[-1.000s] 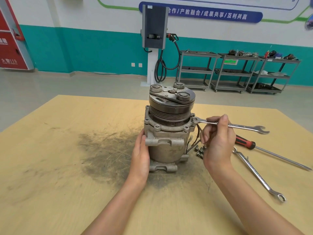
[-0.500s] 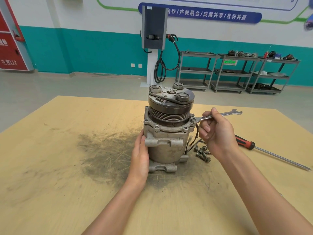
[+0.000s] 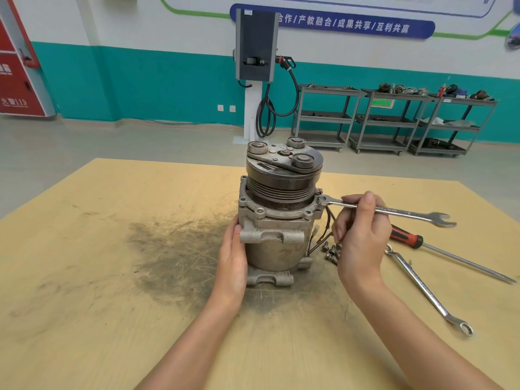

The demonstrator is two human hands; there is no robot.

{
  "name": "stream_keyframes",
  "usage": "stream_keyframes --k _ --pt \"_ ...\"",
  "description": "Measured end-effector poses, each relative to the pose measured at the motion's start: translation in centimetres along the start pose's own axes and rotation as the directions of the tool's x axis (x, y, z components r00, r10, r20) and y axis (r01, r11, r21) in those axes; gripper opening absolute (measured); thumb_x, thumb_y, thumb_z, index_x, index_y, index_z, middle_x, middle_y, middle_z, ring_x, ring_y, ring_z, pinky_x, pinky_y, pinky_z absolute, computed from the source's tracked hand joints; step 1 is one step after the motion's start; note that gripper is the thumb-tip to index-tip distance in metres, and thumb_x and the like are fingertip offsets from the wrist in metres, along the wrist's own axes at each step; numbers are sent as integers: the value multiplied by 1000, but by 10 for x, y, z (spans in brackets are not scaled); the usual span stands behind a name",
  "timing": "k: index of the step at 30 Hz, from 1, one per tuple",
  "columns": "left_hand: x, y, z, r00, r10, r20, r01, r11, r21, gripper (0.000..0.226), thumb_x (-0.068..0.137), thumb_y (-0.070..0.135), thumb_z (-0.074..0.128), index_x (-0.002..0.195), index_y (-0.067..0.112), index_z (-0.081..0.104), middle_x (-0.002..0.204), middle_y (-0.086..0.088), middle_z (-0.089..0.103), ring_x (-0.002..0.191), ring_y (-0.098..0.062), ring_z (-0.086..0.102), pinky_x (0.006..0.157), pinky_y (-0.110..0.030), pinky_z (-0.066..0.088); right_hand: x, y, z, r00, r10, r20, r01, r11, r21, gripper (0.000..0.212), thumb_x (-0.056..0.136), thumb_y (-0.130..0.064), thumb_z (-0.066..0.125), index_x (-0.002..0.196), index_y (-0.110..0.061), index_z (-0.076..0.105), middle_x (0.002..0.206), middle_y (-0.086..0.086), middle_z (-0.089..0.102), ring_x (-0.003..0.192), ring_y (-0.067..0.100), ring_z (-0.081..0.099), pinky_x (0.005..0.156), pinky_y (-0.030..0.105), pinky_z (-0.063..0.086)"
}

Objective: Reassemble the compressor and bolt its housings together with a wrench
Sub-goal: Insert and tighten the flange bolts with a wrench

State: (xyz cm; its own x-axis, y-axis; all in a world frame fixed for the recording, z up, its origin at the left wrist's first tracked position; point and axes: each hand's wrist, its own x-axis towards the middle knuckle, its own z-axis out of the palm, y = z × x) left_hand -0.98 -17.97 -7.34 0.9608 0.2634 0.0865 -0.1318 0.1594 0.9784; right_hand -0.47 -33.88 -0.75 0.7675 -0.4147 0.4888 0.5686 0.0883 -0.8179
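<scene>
**Wrench swings back out**

Yellow wooden table (image 3: pixel 84 277) holds the gray compressor (image 3: pixel 277 218), standing up in the middle. Half a second ago the wrench (image 3: pixel 394 211) pointed farther back; now its open end points right. Right hand (image 3: pixel 361 235) curls around it, ring end on a top bolt. Left hand (image 3: pixel 233 257) presses flat against the dirty side.

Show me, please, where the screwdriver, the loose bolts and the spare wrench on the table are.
screwdriver (image 3: pixel 405 238): head view, on its red and black handle.
loose bolts (image 3: pixel 331 252): head view, middle of the small pile beside the compressor.
spare wrench (image 3: pixel 422 288): head view, midway along its shaft.
</scene>
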Motion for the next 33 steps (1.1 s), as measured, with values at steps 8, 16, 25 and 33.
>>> stream_keyframes --k 8,16,25,33 --pt "2 -2 0 1000 9 9 -9 1000 -5 45 105 42 34 145 26 44 143 7 52 134 -8 45 116 -41 33 -19 -2 -2 950 -265 162 298 927 -226 9 98 -32 40 91 -33 45 56 6 44 47 15 43 52 20 36" --pt "1 0 0 1000 1 -2 -1 1000 -21 44 105 40 35 146 27 43 143 9 52 133 -6 46 117 -40 33 -19 -6 1 964 -196 178 217 970 -107 19 101 -29 32 91 -21 46 50 5 42 43 9 40 46 16 35" --pt "2 -3 -1 1000 8 -7 -8 1000 -4 44 105 39 35 146 27 43 144 10 51 134 -5 44 117 -40 32 -16 -8 2 995 -17 94 12 999 44 37 99 -39 27 86 -16 53 47 0 47 43 16 41 42 19 31" --pt "1 -2 0 1000 12 -15 -12 1000 -3 43 105 38 36 145 25 44 143 8 52 133 -6 45 117 -40 32 -2 -7 -1 985 161 60 -169 972 163 46 106 -38 24 83 -13 56 45 -1 45 38 14 42 39 18 26"
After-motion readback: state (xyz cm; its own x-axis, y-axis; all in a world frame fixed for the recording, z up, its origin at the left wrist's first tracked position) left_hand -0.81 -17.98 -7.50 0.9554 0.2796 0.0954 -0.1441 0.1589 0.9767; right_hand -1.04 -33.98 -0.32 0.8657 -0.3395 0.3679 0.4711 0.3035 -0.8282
